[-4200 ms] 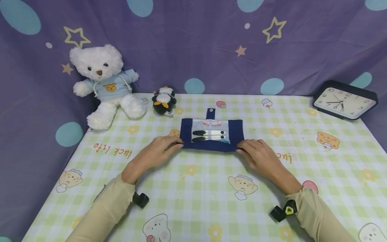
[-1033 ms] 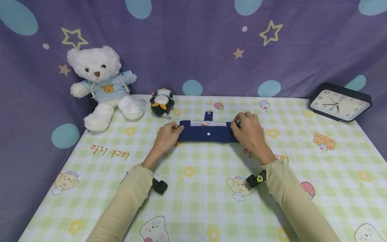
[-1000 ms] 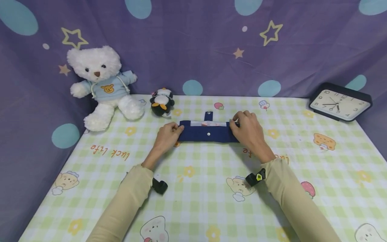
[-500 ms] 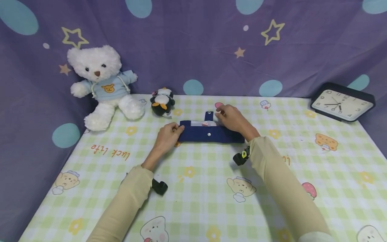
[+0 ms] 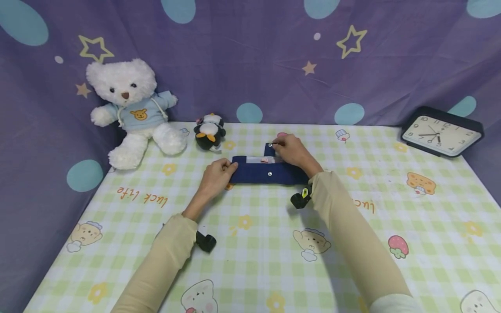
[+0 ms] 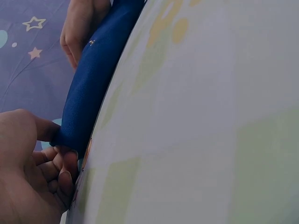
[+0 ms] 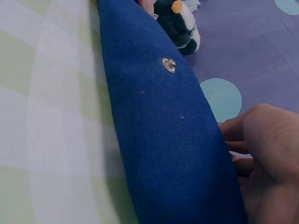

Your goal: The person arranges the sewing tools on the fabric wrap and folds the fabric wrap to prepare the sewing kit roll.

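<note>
A navy cloth pouch [image 5: 250, 174] lies folded on the table, its front flap up with a metal snap stud [image 5: 269, 174] in the middle. Above the flap edge shows a strip of pale lining with a small pink-and-white item [image 5: 265, 161]; whatever else is inside is covered. My left hand [image 5: 216, 177] pinches the pouch's left end between thumb and fingers, also visible in the left wrist view. At the far side, my right hand [image 5: 294, 152] pinches the right edge of the short snap strap [image 5: 269, 150]. In the right wrist view its fingertips are hidden behind the pouch.
A white teddy bear [image 5: 137, 108] sits at the back left, with a plush penguin [image 5: 209, 130] beside it. At the back right stands a black-framed clock [image 5: 442, 132]. A checked cloth [image 5: 250, 269] covers the table, and a purple curtain [image 5: 250, 65] hangs behind.
The lower part of the pouch has been folded up over the white-and-black tools. My right hand has left the right end and moved left to the strap. The left hand stays at its end.
</note>
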The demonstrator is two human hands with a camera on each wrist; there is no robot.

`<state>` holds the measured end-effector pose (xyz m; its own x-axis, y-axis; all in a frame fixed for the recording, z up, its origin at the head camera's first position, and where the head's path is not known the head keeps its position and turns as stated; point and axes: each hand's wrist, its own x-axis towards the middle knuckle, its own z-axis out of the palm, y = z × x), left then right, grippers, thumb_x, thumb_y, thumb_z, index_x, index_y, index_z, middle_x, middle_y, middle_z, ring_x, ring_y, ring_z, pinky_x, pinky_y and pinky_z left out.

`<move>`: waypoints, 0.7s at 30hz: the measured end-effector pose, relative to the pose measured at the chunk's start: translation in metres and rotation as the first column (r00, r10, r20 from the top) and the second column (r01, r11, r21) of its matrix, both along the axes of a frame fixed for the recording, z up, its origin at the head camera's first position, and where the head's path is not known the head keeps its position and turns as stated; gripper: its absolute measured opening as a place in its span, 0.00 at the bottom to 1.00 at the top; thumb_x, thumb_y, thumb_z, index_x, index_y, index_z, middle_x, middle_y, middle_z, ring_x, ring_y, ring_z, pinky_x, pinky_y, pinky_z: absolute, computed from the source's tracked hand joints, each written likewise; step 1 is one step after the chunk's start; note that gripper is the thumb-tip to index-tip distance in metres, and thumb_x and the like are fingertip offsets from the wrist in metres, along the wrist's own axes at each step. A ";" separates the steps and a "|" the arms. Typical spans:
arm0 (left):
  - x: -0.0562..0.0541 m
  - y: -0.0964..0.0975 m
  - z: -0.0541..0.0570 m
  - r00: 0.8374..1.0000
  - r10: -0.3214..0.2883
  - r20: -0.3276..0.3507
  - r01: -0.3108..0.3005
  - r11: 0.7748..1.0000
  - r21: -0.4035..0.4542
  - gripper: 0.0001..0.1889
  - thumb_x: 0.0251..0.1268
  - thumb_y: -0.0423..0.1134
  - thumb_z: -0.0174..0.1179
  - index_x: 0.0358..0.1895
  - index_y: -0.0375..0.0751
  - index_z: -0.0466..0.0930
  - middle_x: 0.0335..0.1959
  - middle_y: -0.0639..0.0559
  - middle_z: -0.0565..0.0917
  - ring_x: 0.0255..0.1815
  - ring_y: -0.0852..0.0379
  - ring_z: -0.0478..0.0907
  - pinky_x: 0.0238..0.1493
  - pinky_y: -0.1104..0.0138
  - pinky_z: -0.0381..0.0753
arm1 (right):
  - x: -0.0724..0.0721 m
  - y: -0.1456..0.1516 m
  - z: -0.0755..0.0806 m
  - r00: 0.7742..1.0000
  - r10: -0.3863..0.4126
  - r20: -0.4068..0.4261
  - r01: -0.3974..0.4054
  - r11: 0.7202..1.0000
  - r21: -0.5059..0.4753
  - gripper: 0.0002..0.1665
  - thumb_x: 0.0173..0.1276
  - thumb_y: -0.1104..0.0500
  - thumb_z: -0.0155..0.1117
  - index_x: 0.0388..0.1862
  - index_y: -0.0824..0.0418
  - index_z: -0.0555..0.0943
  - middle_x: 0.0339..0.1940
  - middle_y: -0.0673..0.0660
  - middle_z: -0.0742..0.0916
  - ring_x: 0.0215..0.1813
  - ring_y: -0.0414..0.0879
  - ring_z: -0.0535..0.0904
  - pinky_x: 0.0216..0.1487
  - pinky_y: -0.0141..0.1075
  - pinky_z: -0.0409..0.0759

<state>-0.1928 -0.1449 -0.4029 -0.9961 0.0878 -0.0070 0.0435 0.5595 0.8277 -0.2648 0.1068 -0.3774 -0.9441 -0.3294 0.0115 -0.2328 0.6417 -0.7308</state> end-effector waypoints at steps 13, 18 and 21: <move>0.002 -0.001 0.000 1.000 -0.014 0.008 0.013 0.999 0.029 0.16 0.82 0.45 0.55 0.34 0.37 0.76 0.17 0.52 0.71 0.19 0.52 0.82 0.24 0.64 0.75 | 0.028 0.004 0.001 0.981 0.051 -0.186 -0.082 0.983 -0.165 0.05 0.81 0.61 0.60 0.45 0.62 0.81 0.40 0.58 0.87 0.43 0.50 0.83 0.44 0.44 0.78; 0.002 -0.001 0.001 1.000 -0.015 0.007 0.015 0.999 0.044 0.17 0.82 0.45 0.55 0.33 0.37 0.75 0.15 0.53 0.68 0.19 0.51 0.81 0.23 0.64 0.75 | 0.040 0.007 -0.001 0.938 0.102 -0.331 -0.173 0.966 -0.192 0.05 0.80 0.63 0.60 0.46 0.64 0.81 0.40 0.58 0.87 0.41 0.50 0.83 0.45 0.44 0.80; 0.003 -0.001 0.001 1.000 -0.014 0.004 0.014 0.999 0.053 0.17 0.82 0.45 0.55 0.32 0.37 0.75 0.15 0.54 0.67 0.18 0.50 0.80 0.23 0.64 0.74 | 0.049 0.009 -0.003 0.901 0.150 -0.408 -0.225 0.964 -0.144 0.04 0.79 0.65 0.61 0.47 0.64 0.81 0.40 0.58 0.86 0.40 0.50 0.82 0.45 0.44 0.81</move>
